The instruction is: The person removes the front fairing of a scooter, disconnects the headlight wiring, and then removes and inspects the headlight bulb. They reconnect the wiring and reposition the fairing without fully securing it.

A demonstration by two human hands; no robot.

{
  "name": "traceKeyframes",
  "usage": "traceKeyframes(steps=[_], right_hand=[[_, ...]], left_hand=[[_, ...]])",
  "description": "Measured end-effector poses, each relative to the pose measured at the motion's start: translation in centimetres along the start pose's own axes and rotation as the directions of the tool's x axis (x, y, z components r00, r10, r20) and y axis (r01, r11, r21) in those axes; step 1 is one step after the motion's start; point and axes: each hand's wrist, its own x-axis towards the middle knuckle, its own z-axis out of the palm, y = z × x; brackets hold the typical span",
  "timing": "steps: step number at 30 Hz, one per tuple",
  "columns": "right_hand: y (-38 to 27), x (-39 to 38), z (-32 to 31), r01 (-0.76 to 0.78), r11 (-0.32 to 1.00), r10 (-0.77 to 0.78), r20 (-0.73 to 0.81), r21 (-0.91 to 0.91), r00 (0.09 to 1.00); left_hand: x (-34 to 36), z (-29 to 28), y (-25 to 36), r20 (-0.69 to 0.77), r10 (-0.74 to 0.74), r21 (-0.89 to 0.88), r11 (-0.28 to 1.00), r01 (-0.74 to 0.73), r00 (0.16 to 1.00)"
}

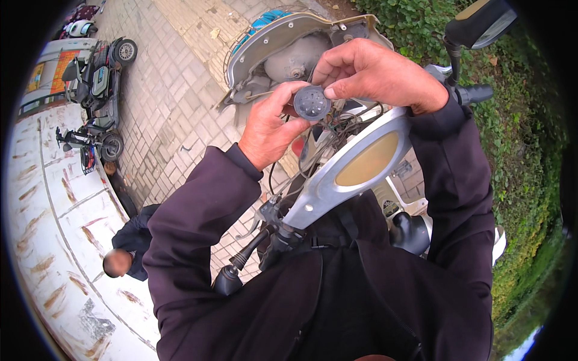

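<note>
**Both hands pinch a small round part above an opened scooter front**

The person's left hand (269, 127) and right hand (374, 73) meet just above the centre of the view, both closed on a small dark grey round part (312, 103) with a ring of tiny holes in its face. The left thumb and fingertips grip its rim from 9 o'clock; the right thumb and forefinger pinch it from 2 o'clock, the remaining right fingers curled in narrow. The part is held in the air, clear of the scooter, directly over a tangle of loose wires (337, 127)

At 12 o'clock from the part lies the detached front cowl (283, 37), its hollow inner side turned up, with a grey headlamp housing (298, 59) set in it. At 5 o'clock runs the silver handlebar cover (352, 171) with an amber oval panel. The left handlebar grip (227, 280) sits at 7 o'clock with its brake lever; the right grip (475, 93) lies at 3 o'clock beneath a mirror (481, 23)

Further out at 9 o'clock, parked scooters (96, 78) stand on grey paving bricks (174, 90). Another person (129, 249) in dark clothing crouches at 8 o'clock beside a white surface. A green hedge (524, 150) fills the 3 o'clock edge
</note>
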Motion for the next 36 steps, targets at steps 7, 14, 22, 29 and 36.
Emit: traceKeyframes(steps=[7,14,22,29,36], right_hand=[[0.0,-0.1,0.0,-0.031,0.999,0.031,-0.012,0.041,0.999],[0.5,0.1,0.3,0.013,0.996,-0.008,-0.049,0.093,0.999],[-0.7,0.0,0.4,-0.005,1.000,0.004,-0.022,-0.021,1.000],[0.3,0.2,0.2,-0.016,0.991,0.019,-0.020,0.130,1.000],[0.4,0.0,0.2,-0.029,0.996,0.033,-0.047,0.088,0.998]], left_hand=[[0.1,0.3,0.9,0.006,0.112,0.193,0.975,-0.111,0.994],[0.3,0.7,2.1,-0.008,0.190,0.338,0.925,-0.177,0.982],[0.5,1.0,3.0,0.016,0.167,0.449,0.880,-0.156,0.986],[0.5,1.1,2.7,0.023,0.139,0.305,0.942,-0.140,0.990],[0.4,1.0,2.0,0.010,0.079,0.130,0.988,-0.080,0.997]])
